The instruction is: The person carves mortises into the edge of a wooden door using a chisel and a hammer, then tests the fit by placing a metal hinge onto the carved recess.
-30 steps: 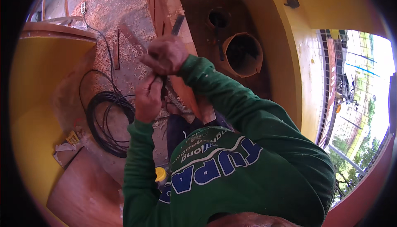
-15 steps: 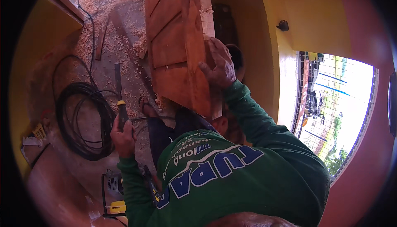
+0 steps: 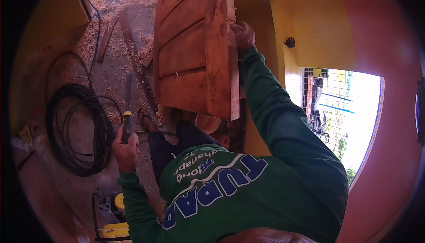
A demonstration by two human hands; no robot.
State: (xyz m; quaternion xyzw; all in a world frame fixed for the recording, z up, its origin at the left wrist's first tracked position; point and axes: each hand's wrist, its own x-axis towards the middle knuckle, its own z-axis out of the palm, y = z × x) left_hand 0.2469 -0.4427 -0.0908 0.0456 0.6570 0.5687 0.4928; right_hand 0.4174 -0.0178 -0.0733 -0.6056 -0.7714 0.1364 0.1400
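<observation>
My left hand is closed round the dark handle of a chisel, which has a yellow collar and a long flat blade pointing away from me. In front of me stands a reddish-brown wooden panelled door, with grooves across its face and a paler, narrow edge. My right hand is at that edge on the right, fingers curled against it beside some curled shavings. Its thumb and part of its grip are hidden.
A coil of black cable lies on the floor at left. Wood shavings and wooden strips are scattered beyond. A yellow and grey power tool sits near my left forearm. At right is a window with a wire grille.
My right hand has moved farther along the door's edge, and its spread fingers have curled. The door's near end has shifted, uncovering a round container below. My left hand keeps the chisel.
</observation>
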